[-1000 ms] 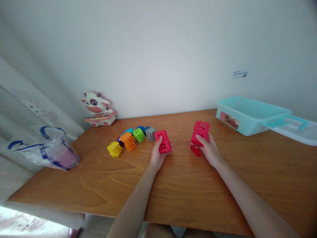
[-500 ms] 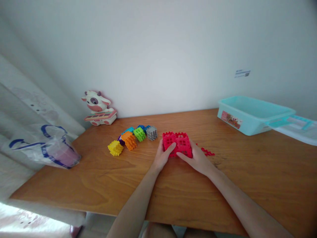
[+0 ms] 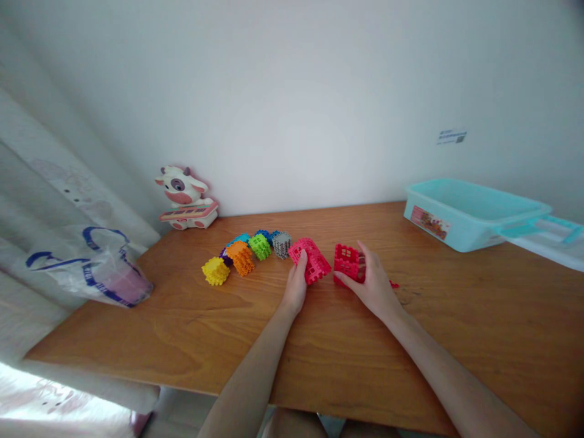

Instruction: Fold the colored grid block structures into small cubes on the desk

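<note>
My left hand [image 3: 297, 286] grips a red toy building piece [image 3: 311, 260] with window-like grid openings, its thumb lying over the near face. To the right, separated by a small gap, a second red toy building piece [image 3: 345, 263] with square windows is held in my right hand [image 3: 371, 283], thumb below and fingers around its right side. Both pieces are tilted just above the wooden table [image 3: 255, 340]. Some small red pieces [image 3: 394, 285] lie on the tabletop, partly hidden behind my right hand.
Left of my hands sit stacks of toy pieces: yellow [image 3: 216, 271], orange [image 3: 240, 258], green [image 3: 260, 246], grey [image 3: 281, 244], with purple and blue behind. A cow toy keyboard [image 3: 187, 201] stands at the wall, a plastic bag [image 3: 118, 280] at the left edge, a turquoise bin [image 3: 474, 210] back right.
The red pieces, held side by side before, are now apart. My left hand has tilted its piece, and my right hand has moved slightly right with the other.
</note>
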